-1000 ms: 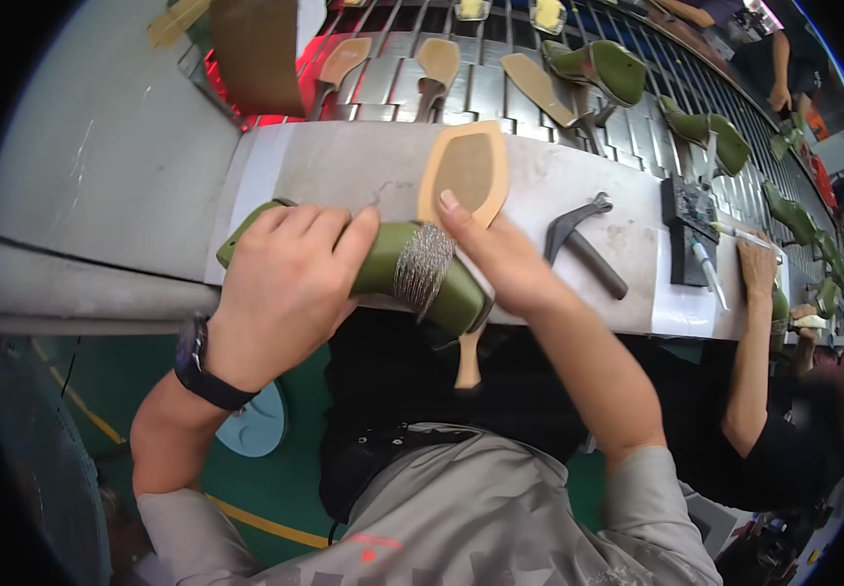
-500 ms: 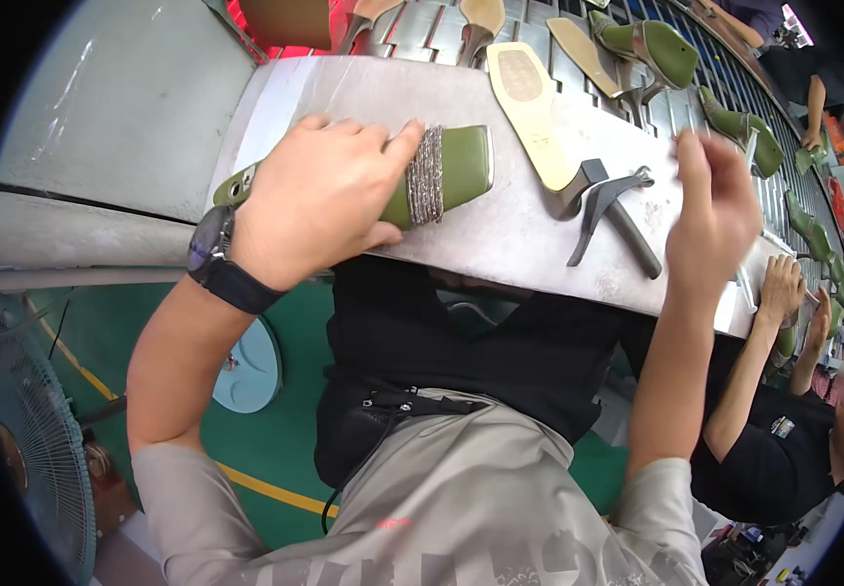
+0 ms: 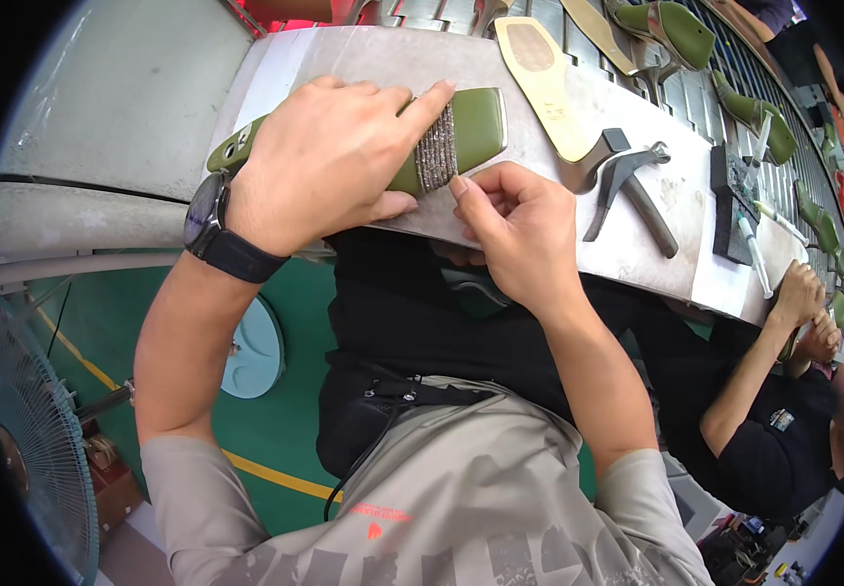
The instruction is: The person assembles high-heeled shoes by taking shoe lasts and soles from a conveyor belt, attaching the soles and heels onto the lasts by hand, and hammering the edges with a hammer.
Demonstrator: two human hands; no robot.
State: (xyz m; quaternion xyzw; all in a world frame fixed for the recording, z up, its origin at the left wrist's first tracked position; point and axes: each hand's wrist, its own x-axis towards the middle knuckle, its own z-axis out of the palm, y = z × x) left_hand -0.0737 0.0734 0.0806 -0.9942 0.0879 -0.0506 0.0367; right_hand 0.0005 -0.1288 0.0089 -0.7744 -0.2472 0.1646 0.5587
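Note:
A green shoe last (image 3: pixel 480 127) with a band of glittery strap (image 3: pixel 436 146) across its front part lies on the work board, toe end to the right. My left hand (image 3: pixel 334 161) rests over its middle and grips it, the index finger along the band, hiding much of the last. At the band's near edge, my right hand (image 3: pixel 524 220) pinches with thumb and index finger; whether a loose end sits between the fingertips is hidden. To the right lie lasting pincers (image 3: pixel 627 181) with dark handles, beside a beige insole (image 3: pixel 544 83).
Behind the board (image 3: pixel 344 59) runs a slatted conveyor with more green shoes (image 3: pixel 671 34). A black block (image 3: pixel 731 200) and white-and-green tubes (image 3: pixel 756 259) are at the board's right end. Beyond sits a co-worker in a dark shirt (image 3: pixel 773 449). A fan (image 3: pixel 41 439) stands lower left.
My right hand has come left from above the board's right end to the glittery strap and pinches there. The black block is now uncovered. My left hand still holds the last.

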